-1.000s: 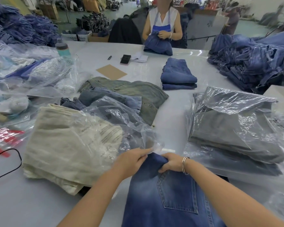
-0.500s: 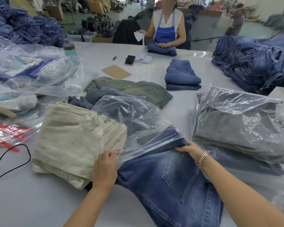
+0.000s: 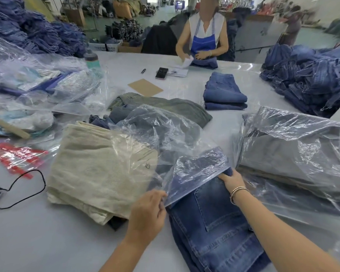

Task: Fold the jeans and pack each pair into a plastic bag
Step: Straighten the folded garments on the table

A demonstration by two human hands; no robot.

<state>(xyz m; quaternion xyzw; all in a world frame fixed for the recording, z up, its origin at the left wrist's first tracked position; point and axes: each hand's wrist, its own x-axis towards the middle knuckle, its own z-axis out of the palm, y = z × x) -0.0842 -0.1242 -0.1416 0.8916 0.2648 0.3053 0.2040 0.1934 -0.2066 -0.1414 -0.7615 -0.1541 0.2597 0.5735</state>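
Since the earlier frames, the folded blue denim jeans have gone further into the clear plastic bag, whose mouth now covers their far end and reaches the top of the back pocket. Jeans lie on the white tabletop directly before the person, near end uncovered. Left hand: fingers pinch the near-left corner of the bag mouth, holding it lifted. Right hand, wrist in thin bracelets: fingers curl round the far-right edge of the jeans at the bag opening; whether they also grip the film cannot be told.

Progress, as a judgement: this pair is folded and roughly a third bagged; the rest must still be slid in and the mouth closed.

Touching the bag on the left lies a folded cream-coloured pair of trousers, partly under loose film. To the right sits a stack of grey jeans already in plastic bags, apparently finished. Beyond the bag lie unfolded olive and pale-blue jeans, unbagged, and farther off a small stack of folded dark-blue jeans. A large heap of loose blue jeans at far right suggests much work remains. Across the tabletop, a second person in a blue apron handles another pair.
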